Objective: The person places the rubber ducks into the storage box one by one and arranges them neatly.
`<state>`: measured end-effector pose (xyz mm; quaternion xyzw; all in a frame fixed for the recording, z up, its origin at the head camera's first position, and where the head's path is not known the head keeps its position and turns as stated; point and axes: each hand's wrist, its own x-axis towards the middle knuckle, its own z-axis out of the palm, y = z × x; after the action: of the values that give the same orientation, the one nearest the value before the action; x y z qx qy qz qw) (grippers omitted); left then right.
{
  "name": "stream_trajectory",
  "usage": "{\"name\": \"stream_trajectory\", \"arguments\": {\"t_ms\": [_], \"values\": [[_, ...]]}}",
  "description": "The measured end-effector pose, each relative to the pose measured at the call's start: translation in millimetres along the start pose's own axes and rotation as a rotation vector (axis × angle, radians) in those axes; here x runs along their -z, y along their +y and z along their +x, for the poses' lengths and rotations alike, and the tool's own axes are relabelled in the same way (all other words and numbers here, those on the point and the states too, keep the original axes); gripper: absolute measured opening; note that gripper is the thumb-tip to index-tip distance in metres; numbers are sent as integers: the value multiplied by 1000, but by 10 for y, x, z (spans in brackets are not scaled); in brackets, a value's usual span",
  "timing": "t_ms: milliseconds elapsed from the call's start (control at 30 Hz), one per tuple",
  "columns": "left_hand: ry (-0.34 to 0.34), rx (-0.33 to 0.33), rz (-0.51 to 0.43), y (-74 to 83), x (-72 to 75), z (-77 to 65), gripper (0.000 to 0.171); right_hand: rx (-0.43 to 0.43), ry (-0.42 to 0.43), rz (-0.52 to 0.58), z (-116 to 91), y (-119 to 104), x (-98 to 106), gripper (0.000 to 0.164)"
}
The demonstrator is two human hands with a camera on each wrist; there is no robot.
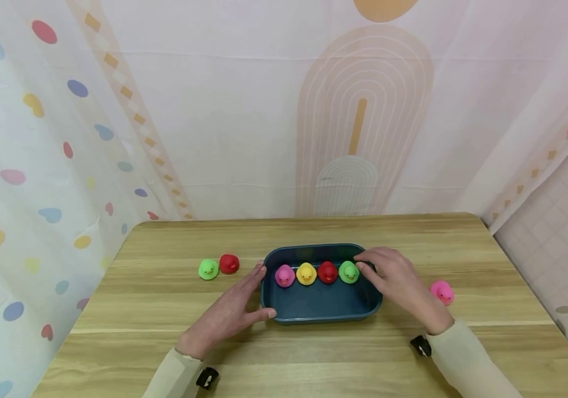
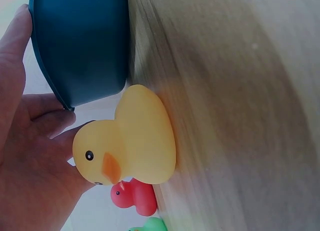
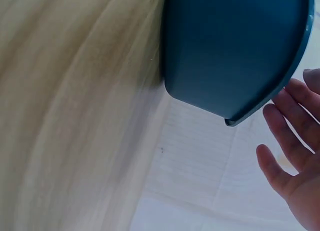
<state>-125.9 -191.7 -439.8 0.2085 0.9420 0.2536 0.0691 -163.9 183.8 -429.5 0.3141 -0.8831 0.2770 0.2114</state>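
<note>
The two hands are apart, one at each end of a dark blue box [image 1: 313,305] that sits on the counter [image 1: 313,362] between them. The left hand [image 1: 228,316] reaches round its own end of the box, fingertips at the far corner and thumb at the near edge, the fingers fairly straight. The right hand [image 1: 399,279] hangs over the other end, its thumb and forefinger parted and loose beside a green duck [image 1: 349,272]; whether they touch it cannot be told. Inside the box a row of ducks runs from the left hand to the right: a pink duck [image 1: 285,276], a yellow duck [image 1: 306,274], a red duck [image 1: 328,273] and the green one. Beyond the left hand, on its outer side, another green duck [image 1: 208,269] and another red duck [image 1: 229,263] stand side by side. Another yellow duck [image 2: 145,136] stands under the left hand, outside the box. Another pink duck [image 1: 442,292] lies just outside the right wrist. A patterned curtain [image 1: 234,127] hangs past both hands
</note>
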Motion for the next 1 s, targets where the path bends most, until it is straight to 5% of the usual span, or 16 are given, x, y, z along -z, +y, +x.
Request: {"name": "stream_trajectory", "arguments": {"t_ms": [200,767,1000], "values": [[-3,3,3,2,1,3,96,21,93,1,-87,8,76,19],[5,-1,5,-12,-4,3,96,-24,145,-29,-379,70,419,27],[2,0,7,-11,-6,8,96,-138,125,-42,-507,113,575,22]]}}
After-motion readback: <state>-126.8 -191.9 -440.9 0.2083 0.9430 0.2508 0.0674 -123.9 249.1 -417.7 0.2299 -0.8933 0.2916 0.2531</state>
